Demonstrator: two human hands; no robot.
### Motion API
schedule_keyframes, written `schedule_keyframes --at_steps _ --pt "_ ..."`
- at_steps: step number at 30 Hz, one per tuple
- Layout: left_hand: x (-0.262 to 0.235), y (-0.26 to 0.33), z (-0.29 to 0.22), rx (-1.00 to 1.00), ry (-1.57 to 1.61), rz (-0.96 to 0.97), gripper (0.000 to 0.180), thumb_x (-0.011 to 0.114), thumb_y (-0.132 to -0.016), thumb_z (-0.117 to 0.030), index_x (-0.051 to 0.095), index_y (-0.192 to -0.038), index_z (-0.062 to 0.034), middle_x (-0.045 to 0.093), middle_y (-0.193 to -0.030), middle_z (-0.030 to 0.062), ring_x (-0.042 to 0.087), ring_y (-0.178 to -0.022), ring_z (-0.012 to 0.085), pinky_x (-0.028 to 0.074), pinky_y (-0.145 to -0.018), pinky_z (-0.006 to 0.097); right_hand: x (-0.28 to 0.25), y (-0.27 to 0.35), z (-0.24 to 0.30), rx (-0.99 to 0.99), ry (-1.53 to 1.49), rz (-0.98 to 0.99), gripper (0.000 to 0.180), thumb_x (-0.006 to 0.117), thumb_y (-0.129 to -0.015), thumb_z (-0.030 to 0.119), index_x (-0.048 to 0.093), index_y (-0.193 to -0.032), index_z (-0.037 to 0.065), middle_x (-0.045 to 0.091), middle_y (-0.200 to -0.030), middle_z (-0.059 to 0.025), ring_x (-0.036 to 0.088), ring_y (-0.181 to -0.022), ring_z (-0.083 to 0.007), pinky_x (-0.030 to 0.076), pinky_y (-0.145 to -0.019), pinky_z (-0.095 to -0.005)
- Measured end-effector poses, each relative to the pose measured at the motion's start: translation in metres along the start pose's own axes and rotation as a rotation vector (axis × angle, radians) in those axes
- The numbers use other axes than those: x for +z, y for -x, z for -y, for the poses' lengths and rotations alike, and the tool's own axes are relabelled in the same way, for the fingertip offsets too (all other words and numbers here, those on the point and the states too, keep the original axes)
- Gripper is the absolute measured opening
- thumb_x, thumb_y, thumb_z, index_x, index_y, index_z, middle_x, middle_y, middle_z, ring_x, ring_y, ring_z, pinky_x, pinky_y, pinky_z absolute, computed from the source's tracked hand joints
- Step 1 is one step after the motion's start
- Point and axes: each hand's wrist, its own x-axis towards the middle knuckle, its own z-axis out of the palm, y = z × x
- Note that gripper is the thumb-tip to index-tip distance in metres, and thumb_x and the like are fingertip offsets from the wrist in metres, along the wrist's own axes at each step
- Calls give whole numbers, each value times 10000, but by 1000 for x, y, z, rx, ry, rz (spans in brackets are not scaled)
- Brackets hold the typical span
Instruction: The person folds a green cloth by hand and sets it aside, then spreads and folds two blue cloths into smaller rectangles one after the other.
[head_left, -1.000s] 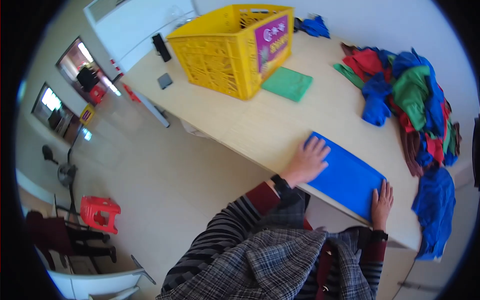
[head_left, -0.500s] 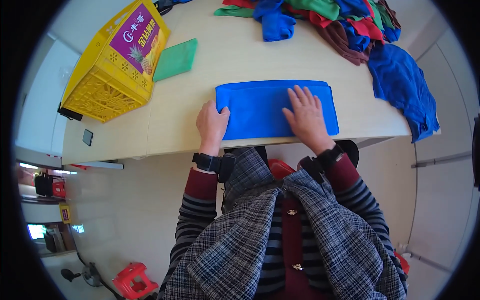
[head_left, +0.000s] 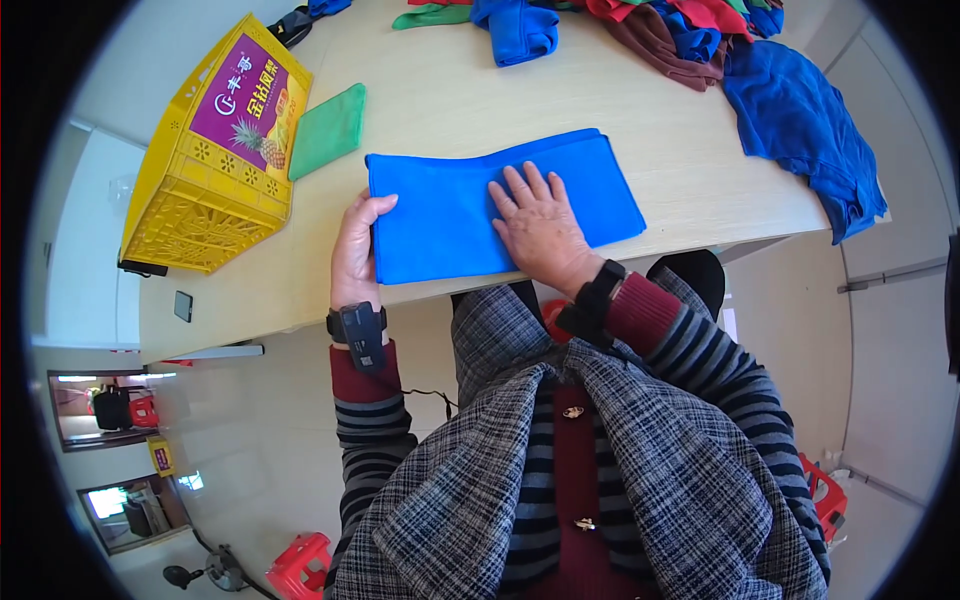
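A folded blue cloth [head_left: 450, 222] lies at the table's front edge, slightly askew, its far edge dipping in the middle. My left hand [head_left: 357, 240] grips its left end, thumb on top and the other fingers hidden behind or under the cloth. Flat on the cloth, right of its middle, rests my right hand [head_left: 541, 222] with the fingers spread. Beyond the cloth to the left, a folded green cloth [head_left: 328, 132] lies against a yellow crate.
The yellow plastic crate [head_left: 205, 200] stands at the table's left, a small dark flat object [head_left: 183, 306] near it. A heap of coloured cloths [head_left: 665, 45] fills the far right; one blue cloth [head_left: 800, 135] hangs over the right edge. Red stools [head_left: 300, 562] stand on the floor.
The blue cloth has shifted left and turned a little, both hands moving with it. My left thumb now lies over its left end. The whole view has also shifted slightly.
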Motion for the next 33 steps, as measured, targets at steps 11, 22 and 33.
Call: schedule_keyframes --at_steps 11,22,33 --pt "99 -60 9 274 -583 127 261 729 -810 -176 667 -997 -5 696 -878 72 653 -771 158 531 -690 313 -15 32 4 -210 -180 -38 432 572 -951 252 580 -1327 39 535 -1396 -184 433 -1375 -376 267 -1186 -551" --pt "184 -86 92 573 -1379 -11 280 727 -742 -237 622 -865 -8 616 -705 144 647 -673 231 516 -645 380 -3 83 -13 -411 -64 40 291 587 -895 202 651 -1145 68 615 -1208 -134 558 -1160 -318 391 -1100 -522" --pt "129 -33 66 735 -1179 30 238 637 -989 -235 634 -920 -6 688 -888 128 668 -839 300 529 -739 390 -9 80 -21 -339 -319 -116 475 567 -887 180 579 -1328 4 567 -1376 -154 508 -1304 -306 328 -1172 -491"
